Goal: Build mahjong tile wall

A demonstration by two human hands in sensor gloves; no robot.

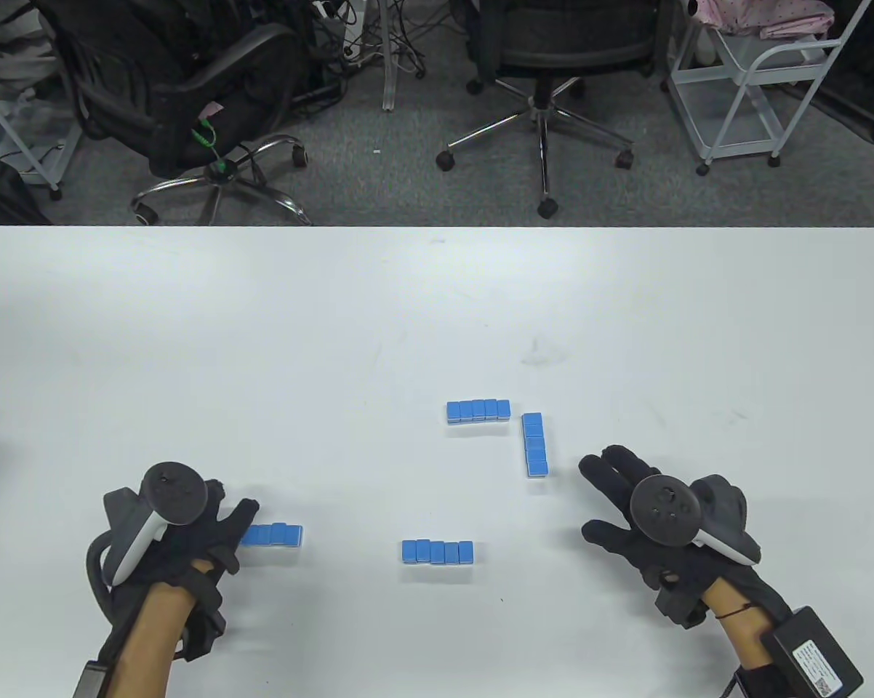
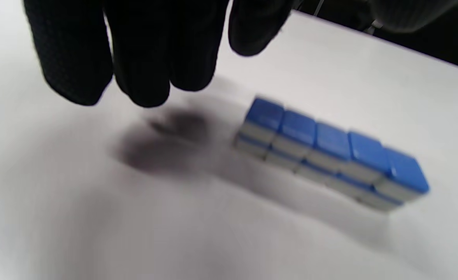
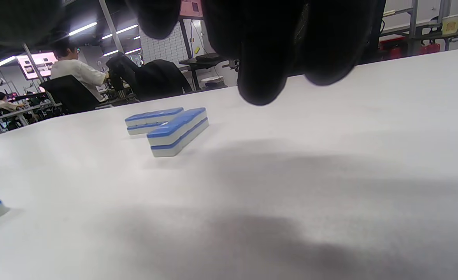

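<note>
Fingers (image 2: 143,58) of the left hand (image 1: 179,538) are hanging loosely apart, gripping nothing, beside the lower-left stacked tile row (image 1: 275,535), which needs even sliding, ends squeezed, toward the centre.

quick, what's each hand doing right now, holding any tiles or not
Left hand: open, fingers hang beside the left tile row, holding nothing.
Right hand: open, fingers spread over the table, holding nothing.
</note>
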